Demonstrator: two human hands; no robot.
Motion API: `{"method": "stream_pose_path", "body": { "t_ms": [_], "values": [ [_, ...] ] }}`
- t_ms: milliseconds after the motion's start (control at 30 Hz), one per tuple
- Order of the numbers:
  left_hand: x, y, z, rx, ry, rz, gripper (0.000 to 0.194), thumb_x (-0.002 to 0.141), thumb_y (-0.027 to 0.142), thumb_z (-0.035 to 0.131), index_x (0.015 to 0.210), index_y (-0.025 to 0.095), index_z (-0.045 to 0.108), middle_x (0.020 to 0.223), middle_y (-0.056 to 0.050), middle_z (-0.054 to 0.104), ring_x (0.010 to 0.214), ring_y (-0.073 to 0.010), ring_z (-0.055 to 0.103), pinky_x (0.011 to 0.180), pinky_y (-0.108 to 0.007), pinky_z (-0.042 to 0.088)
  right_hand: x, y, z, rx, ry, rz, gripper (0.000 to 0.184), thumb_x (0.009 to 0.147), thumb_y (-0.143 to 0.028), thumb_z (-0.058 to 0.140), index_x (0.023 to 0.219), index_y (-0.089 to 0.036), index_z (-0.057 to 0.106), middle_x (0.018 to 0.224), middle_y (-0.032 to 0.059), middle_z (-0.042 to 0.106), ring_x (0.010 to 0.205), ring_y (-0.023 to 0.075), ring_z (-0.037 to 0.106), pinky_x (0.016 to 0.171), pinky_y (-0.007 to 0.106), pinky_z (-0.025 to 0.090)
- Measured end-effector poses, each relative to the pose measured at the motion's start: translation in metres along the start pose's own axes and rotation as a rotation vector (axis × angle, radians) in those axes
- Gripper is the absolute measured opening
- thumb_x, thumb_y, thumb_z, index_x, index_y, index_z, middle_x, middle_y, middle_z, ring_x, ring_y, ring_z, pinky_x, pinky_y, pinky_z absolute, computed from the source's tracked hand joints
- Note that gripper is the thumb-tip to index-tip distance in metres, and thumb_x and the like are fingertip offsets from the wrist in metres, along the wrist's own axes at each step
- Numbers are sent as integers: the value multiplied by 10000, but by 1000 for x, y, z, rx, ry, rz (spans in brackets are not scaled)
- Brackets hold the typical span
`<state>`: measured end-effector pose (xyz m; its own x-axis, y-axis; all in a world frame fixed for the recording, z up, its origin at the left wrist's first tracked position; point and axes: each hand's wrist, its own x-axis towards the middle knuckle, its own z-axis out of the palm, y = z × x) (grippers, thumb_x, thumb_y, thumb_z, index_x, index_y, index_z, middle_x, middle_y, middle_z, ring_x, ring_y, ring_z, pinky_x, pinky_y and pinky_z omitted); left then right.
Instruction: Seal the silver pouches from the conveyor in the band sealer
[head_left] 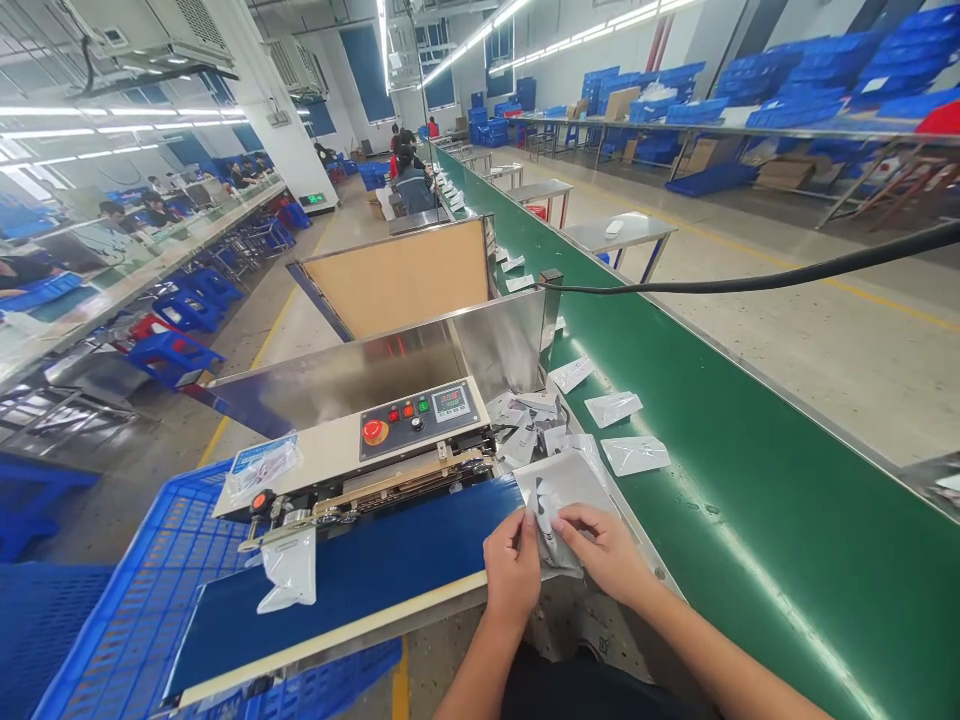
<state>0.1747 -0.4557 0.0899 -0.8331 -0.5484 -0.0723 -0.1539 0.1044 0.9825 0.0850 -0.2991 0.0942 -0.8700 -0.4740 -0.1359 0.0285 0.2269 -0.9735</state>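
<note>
My left hand [512,565] and my right hand [601,552] pinch a translucent plastic bag [559,490] at the front of a band sealing machine [352,450]. A dark item [549,530] shows through the bag, partly hidden by my fingers. To the left of my hands, a sealed clear bag [289,570] lies at the end of the machine's blue conveyor strip [352,590]. A loose pile of similar bags [525,425] sits just beyond my hands, and flat bags [634,455] lie on the green conveyor belt [757,480] to the right.
A blue plastic crate [150,560] stands under the sealer's outfeed at the left. A black cable [750,272] crosses above the green belt. Beyond a steel guard [360,375], a co-worker [415,185] stands far off. Long benches hold blue crates on both sides.
</note>
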Motion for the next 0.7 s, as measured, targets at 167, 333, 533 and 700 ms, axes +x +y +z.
{"method": "stream_pose_path", "body": {
  "t_ms": [167,333,533,700],
  "values": [
    [39,-23,4,-215,169,-277,417,787,559,829,647,176,743,666,-39,682,678,-200,597,636,-267,436,38,9,12,73,168,261,412,824,-594,752,811,-184,780,619,22,679,575,177,596,564,286,493],
    [84,-45,2,-334,243,-395,483,658,588,874,754,119,814,706,-83,737,668,-222,661,656,-325,509,87,9,33,272,216,408,221,767,-390,804,721,-186,731,600,16,681,564,152,624,583,261,539],
    [80,-55,-44,-380,343,-386,573,592,594,924,879,103,852,793,-105,792,749,-248,731,710,-350,569,100,-2,78,233,25,416,220,818,-348,800,680,-192,728,559,12,676,539,141,626,582,252,558],
    [68,-57,-87,-329,479,-370,525,662,550,921,936,107,852,842,-117,813,824,-298,770,764,-402,613,98,-1,59,43,-61,236,297,823,-503,783,839,-208,817,696,32,763,656,197,699,595,275,546]
  ]
}}
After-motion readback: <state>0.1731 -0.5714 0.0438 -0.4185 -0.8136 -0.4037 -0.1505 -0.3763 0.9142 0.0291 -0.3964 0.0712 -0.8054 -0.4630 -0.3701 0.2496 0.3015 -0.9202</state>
